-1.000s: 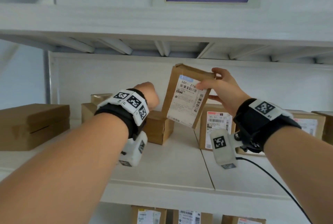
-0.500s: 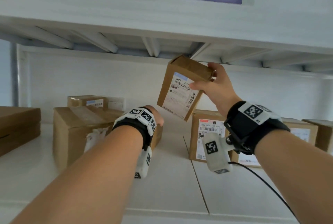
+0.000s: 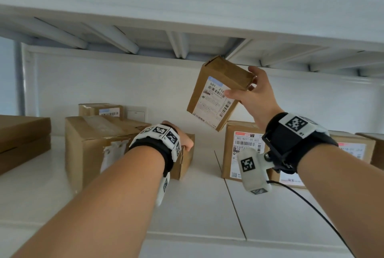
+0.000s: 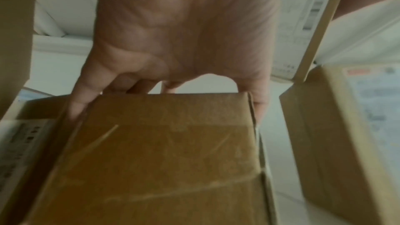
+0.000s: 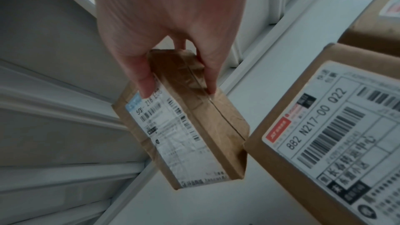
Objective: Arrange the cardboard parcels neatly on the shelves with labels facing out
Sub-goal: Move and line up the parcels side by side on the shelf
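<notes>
Two hands are at work over the shelf [image 3: 187,205]. Much of the small box [image 3: 185,160] is hidden behind the left wrist in the head view; the left hand [image 3: 182,140] grips its far end, fingers curled over the edge, thumb down one side. The right hand [image 3: 255,95], raised and tilted, pinches a labelled parcel [image 3: 216,95] clear of the shelf, thumb on the label. Seven more parcels are visible on the shelf, the far right one cut off. The left wrist view is blurred.
</notes>
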